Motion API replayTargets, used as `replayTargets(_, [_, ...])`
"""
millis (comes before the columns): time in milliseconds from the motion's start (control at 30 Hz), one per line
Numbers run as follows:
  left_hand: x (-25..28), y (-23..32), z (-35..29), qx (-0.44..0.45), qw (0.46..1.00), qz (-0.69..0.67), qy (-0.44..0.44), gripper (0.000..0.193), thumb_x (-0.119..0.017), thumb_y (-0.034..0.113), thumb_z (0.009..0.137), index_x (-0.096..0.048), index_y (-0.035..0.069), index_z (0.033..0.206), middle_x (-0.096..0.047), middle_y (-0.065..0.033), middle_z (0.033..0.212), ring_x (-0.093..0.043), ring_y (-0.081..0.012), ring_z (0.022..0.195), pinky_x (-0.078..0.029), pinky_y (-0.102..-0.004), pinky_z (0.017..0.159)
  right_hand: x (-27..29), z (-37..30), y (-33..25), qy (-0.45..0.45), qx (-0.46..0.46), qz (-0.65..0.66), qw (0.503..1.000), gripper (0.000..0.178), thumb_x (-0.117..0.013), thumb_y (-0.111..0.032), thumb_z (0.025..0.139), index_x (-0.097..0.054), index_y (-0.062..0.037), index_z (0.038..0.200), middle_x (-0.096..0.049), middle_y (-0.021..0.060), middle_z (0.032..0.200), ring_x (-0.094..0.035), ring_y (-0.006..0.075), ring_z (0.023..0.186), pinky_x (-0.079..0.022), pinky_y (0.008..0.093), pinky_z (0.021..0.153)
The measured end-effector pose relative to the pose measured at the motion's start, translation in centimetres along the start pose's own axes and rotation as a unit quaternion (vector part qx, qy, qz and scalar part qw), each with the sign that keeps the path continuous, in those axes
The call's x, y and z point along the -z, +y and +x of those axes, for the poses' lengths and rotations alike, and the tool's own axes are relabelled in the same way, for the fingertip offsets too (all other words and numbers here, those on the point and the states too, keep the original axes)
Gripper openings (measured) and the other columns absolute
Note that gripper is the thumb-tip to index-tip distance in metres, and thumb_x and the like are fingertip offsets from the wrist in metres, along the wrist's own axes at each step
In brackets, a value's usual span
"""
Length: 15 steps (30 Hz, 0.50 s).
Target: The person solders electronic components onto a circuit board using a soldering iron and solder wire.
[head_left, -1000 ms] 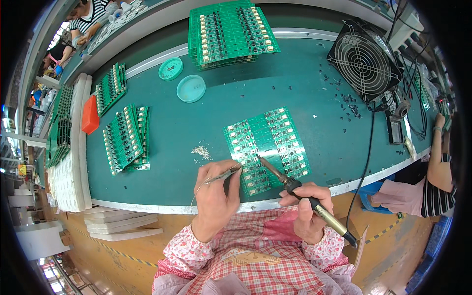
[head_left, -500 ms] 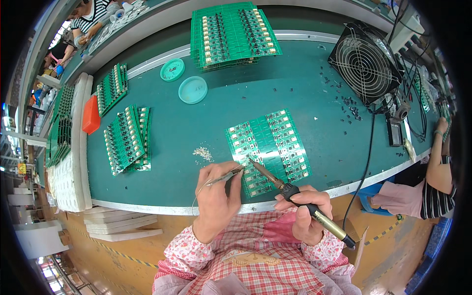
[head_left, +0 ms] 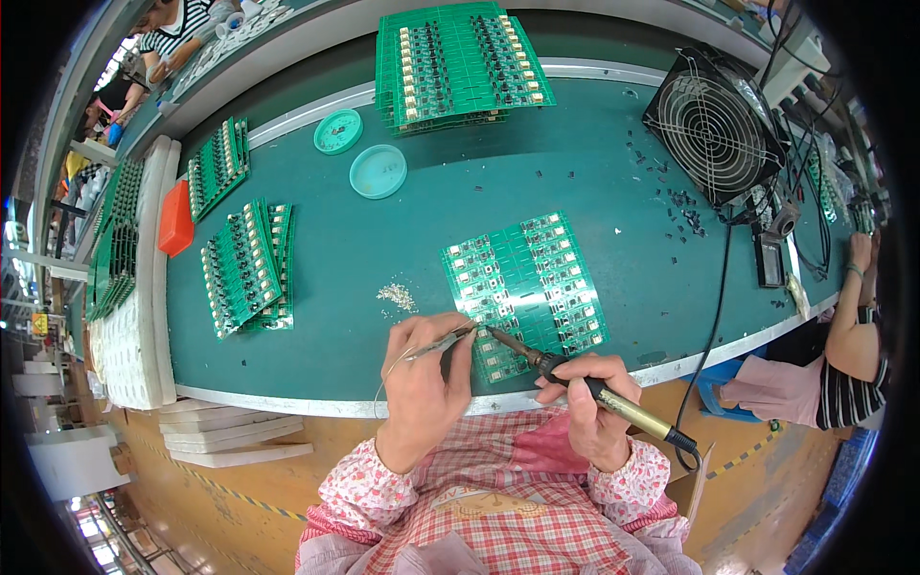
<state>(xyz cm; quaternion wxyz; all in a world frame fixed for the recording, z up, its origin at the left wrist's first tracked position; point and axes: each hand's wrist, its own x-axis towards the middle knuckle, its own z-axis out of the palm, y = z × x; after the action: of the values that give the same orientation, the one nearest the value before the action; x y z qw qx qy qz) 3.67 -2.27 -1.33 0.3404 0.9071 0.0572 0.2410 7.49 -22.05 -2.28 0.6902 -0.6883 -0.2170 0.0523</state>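
Observation:
My right hand (head_left: 599, 407) is closed around a soldering iron (head_left: 637, 417) with a black grip and brassy rear handle. Its tip points left and touches or hovers just over the green circuit board panel (head_left: 522, 278), near the left column of parts. My left hand (head_left: 426, 383) pinches slim metal tweezers (head_left: 433, 346), whose points reach the panel's left edge close to the iron tip. A thin wire curves down beside this hand. Whatever small part sits at the tips is too small to make out. White components and black chips line the panel.
Left of the panel lies a pile of tiny pale parts (head_left: 397, 298). Board stacks (head_left: 240, 268) stand at left, another (head_left: 460, 72) at the back. Two round teal lids (head_left: 378, 172), a red box (head_left: 176, 218), a black fan (head_left: 714, 129) and scattered black chips (head_left: 682, 206) surround the work.
The iron's tip has shifted a little toward me along the panel, and its rear end has risen, so the iron lies flatter. My left hand with the tweezers has stayed nearly still.

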Motion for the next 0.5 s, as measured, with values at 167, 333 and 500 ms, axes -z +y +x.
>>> replayTargets(167, [0.0,-0.1,0.0,0.002,1.0,-0.002,0.0,0.017,-0.07,-0.006,0.082,-0.068,0.001,0.097,-0.071,-0.0111,0.099,-0.065,-0.0307,0.09,-0.05,-0.0388,0.08,-0.1,0.4,-0.3,-0.017,-0.004,-0.048,0.999,0.011,-0.064,-0.008,0.094,-0.063,-0.0021,0.104,-0.073,0.0088,0.082,-0.074,0.0178,0.073,-0.056,0.0307,0.067])
replayTargets(333, [0.1,0.0,0.0,0.001,1.0,0.002,-0.004,0.015,-0.071,-0.005,0.081,-0.068,0.001,0.095,-0.072,-0.0109,0.1,-0.066,-0.0305,0.091,-0.051,-0.0387,0.08,-0.2,0.9,-0.2,-0.031,0.045,-0.068,0.996,0.014,-0.067,-0.006,0.09,-0.064,-0.0017,0.102,-0.074,0.0091,0.08,-0.073,0.0204,0.073,-0.057,0.0318,0.067])
replayTargets(500, [0.0,0.0,-0.1,-0.002,1.0,0.003,-0.002,0.016,-0.071,-0.005,0.081,-0.068,0.002,0.096,-0.072,-0.0107,0.1,-0.066,-0.0304,0.09,-0.051,-0.0389,0.08,0.2,1.3,-0.6,-0.075,0.112,-0.103,0.986,0.014,-0.07,-0.004,0.087,-0.066,-0.0013,0.1,-0.073,0.0084,0.076,-0.072,0.0235,0.071,-0.057,0.0335,0.066])
